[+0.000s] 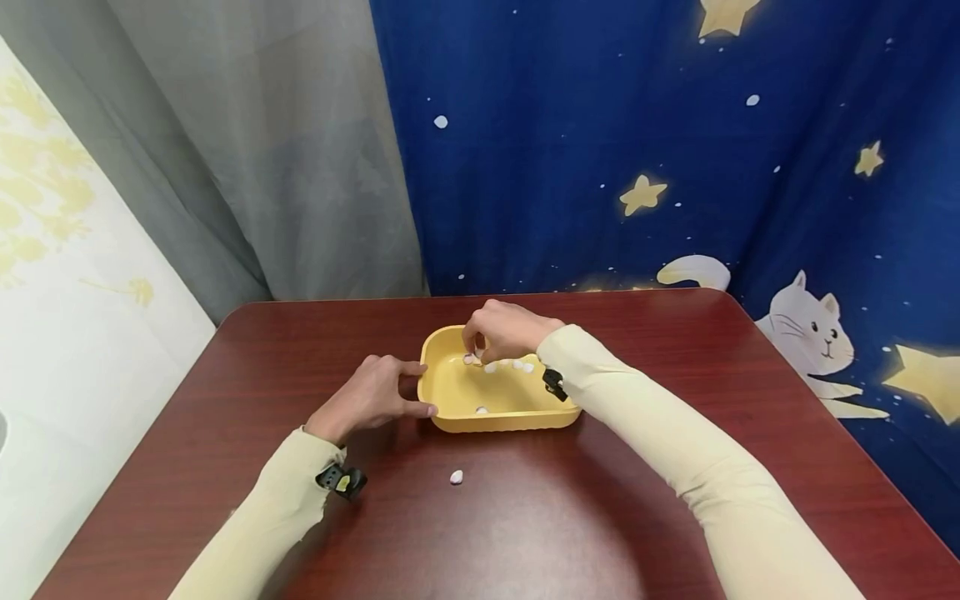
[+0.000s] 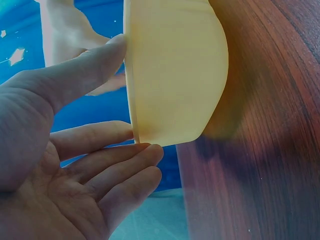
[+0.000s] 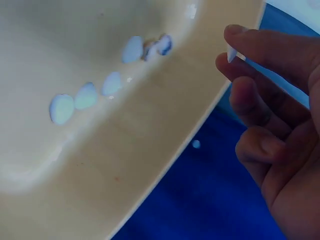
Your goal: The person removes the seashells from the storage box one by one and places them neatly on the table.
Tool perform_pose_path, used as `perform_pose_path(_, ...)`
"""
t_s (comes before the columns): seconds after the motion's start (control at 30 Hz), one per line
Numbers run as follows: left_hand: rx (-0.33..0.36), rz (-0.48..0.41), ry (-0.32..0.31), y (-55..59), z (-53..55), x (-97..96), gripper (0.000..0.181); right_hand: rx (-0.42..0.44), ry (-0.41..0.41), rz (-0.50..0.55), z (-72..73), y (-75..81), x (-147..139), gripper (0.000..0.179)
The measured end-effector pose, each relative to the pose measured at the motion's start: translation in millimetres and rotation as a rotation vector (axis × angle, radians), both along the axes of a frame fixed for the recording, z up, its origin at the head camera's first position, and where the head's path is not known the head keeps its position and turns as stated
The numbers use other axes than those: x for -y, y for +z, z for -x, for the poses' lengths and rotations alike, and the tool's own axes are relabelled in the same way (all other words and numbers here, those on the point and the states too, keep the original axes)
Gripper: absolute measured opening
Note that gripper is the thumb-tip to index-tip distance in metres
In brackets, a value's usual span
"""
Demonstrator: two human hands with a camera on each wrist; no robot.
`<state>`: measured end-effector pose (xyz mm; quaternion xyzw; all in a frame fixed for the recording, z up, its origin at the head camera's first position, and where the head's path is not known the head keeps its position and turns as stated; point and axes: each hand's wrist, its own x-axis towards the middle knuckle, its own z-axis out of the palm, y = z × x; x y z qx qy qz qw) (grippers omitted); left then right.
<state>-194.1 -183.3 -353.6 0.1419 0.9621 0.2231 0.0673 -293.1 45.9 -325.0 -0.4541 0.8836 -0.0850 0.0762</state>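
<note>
My right hand [image 1: 510,329] is over the far left part of a shallow yellow plastic tub [image 1: 510,422]. Between thumb and index finger it pinches a small white shell [image 3: 231,53], edge-on in the right wrist view. Along one side of the tub floor lie several pale shells [image 3: 61,109] in a loose row, with purplish-brown pieces [image 3: 165,45] at one end. Another white shell [image 1: 482,410] lies by the near wall. My left hand [image 1: 375,392] touches the tub's left end, its thumb and nearly straight fingers spread apart at the rim.
One white shell [image 1: 456,477] lies on the dark red wooden table [image 1: 517,533], in front of the tub. A grey curtain [image 1: 300,167] and a blue star-patterned curtain [image 1: 540,167] hang behind the table's far edge.
</note>
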Motion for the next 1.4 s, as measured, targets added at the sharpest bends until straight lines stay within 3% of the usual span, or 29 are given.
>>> perform_pose_path(0.27,-0.006,-0.008,-0.005,-0.7,0.6,1.8,0.074,-0.031,0.009,0.099,-17.2,10.8,-22,0.009)
perform_pose_path(0.53,-0.022,-0.003,-0.015,-1.2,0.0,1.0,0.073,0.011,0.074,0.227,-48.0,12.8,-39,0.013)
perform_pose_path(1.4,-0.045,-0.034,-0.023,-3.0,-6.1,-1.3,0.066,-0.151,0.21,0.172,-113.9,-20.4,-35,0.008)
